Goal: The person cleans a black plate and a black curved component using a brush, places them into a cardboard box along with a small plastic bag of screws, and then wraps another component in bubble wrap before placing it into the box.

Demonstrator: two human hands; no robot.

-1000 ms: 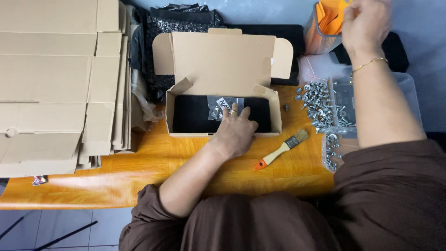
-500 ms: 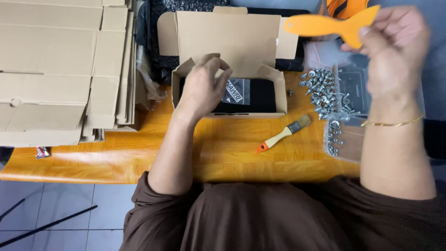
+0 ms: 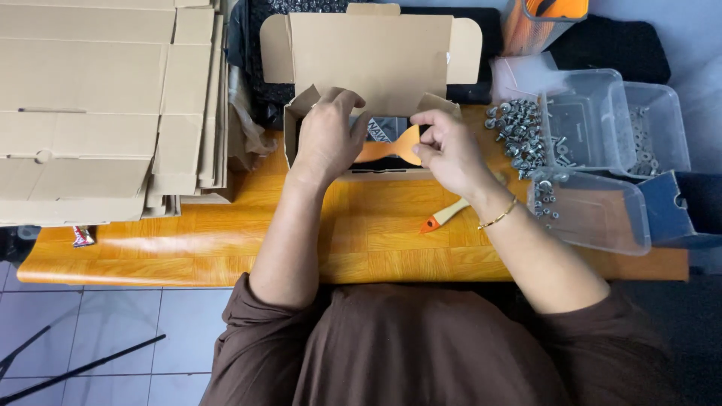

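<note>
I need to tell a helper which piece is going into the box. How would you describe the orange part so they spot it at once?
Find the open cardboard box at the back of the wooden table. Over its dark inside, the left hand and right hand hold a flat orange piece, waisted like a bow tie, the only orange thing in the box.

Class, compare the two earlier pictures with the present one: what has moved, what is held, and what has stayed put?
The right hand has brought the flat orange piece down from beside the orange tub into the open cardboard box, still gripping it. The left hand has moved to the box's left end and now touches the piece there. The brush, the pile of screws and the stacked flat cartons stayed put.
</note>
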